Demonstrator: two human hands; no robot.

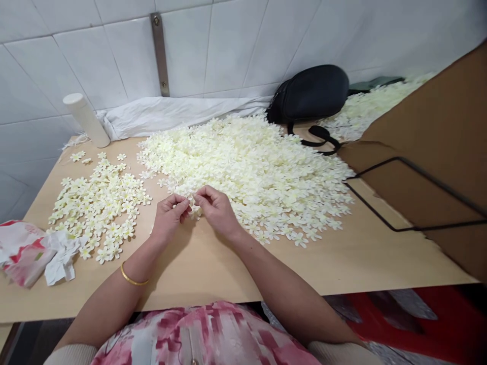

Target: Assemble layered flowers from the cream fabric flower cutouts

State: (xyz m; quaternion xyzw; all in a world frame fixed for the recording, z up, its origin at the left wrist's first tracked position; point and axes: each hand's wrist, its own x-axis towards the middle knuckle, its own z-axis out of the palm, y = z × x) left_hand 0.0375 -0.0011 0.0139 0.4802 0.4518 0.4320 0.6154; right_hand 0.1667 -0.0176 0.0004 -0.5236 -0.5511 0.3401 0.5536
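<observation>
A big heap of cream fabric flowers [251, 167] covers the middle of the wooden table [342, 263]. A thinner spread of single flowers [101, 203] lies to its left. My left hand [169, 218] and my right hand [216, 208] meet at the heap's near edge. Both pinch a small cream flower piece [191, 204] between their fingertips, fingers curled. A gold bangle [133, 279] circles my left wrist.
A white cylinder bottle [87, 119] stands at the back left by a white cloth [171, 114]. A black bag [310, 94] with strap sits at the back. Brown cardboard [437, 152] and a black wire frame [411, 203] stand right. A crumpled red-white bag [26, 251] lies at the left edge.
</observation>
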